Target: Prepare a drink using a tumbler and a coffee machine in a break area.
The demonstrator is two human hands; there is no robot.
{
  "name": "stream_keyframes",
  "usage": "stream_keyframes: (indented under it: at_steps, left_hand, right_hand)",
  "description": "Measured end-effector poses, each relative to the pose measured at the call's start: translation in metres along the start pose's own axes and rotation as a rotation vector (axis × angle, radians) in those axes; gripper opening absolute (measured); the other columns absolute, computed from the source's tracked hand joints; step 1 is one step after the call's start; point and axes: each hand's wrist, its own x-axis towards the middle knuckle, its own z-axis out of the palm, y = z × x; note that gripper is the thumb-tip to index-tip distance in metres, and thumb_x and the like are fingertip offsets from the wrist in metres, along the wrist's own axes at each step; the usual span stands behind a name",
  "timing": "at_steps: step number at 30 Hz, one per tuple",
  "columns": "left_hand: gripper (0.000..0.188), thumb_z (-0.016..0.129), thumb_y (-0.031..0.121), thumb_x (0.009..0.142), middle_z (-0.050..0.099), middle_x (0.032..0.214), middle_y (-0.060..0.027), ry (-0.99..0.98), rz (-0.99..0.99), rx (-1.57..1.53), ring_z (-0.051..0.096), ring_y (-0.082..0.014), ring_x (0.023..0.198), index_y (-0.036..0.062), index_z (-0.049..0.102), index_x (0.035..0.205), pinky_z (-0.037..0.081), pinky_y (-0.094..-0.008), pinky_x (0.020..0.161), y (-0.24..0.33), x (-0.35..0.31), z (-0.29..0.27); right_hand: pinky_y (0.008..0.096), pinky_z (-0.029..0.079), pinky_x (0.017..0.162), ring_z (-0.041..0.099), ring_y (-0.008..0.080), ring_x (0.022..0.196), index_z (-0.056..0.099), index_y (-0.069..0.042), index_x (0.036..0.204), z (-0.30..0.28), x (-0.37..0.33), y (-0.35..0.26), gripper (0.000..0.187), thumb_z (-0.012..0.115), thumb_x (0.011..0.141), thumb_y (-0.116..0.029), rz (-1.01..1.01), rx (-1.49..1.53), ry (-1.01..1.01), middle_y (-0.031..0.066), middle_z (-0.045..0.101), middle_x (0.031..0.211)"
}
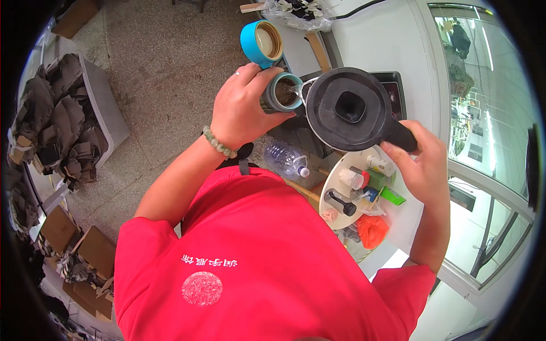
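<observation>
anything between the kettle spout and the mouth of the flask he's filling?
Nothing visible. The right hand tips the black kettle so its spout sits right at the open flask held by the left hand. A mesh strainer sits inside the flask mouth, and the water stream lands on it.

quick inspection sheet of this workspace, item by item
surface: white counter, with a black tray under the kettle
job's things: black kettle tilted, water running from its spout into a flask with a mesh strainer
clutter: blue cup, clear plastic bottle, round white tray of small bottles, orange bag, clear bag
hands: left hand grips the flask; right hand holds the kettle handle
cables: one dark cable on the counter at the top
surroundings: speckled floor, grey bin of dark scraps, cardboard boxes, windows on the right
</observation>
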Motion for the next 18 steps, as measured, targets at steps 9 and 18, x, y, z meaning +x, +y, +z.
stream_keyframes:
  at_steps: [9,18]
  left_hand:
    - [0.070,0.098,0.026,0.059,0.067,0.109,-0.0102,-0.001,0.007,-0.008,0.067,-0.0329,0.102,0.0109,0.070,0.122,0.057,-0.0436,0.087,0.0004,0.0049,0.0020]
    - [0.069,0.098,0.026,0.059,0.067,0.110,-0.0099,-0.002,0.000,-0.012,0.067,-0.0328,0.102,0.0104,0.070,0.121,0.057,-0.0435,0.087,0.0029,0.0105,0.0027]
  right_hand:
    - [0.0268,0.053,0.072,0.065,0.0108,0.083,0.068,0.005,0.114,-0.0040,0.0040,-0.0042,0.027,0.078,0.091,-0.006,0.002,-0.021,-0.006,0.0070,0.070,0.092]
    - [0.0267,0.052,0.069,0.063,0.0108,0.080,0.068,0.004,0.112,-0.0100,0.0086,-0.0053,0.026,0.078,0.091,-0.007,-0.006,-0.055,-0.006,0.0068,0.069,0.090]
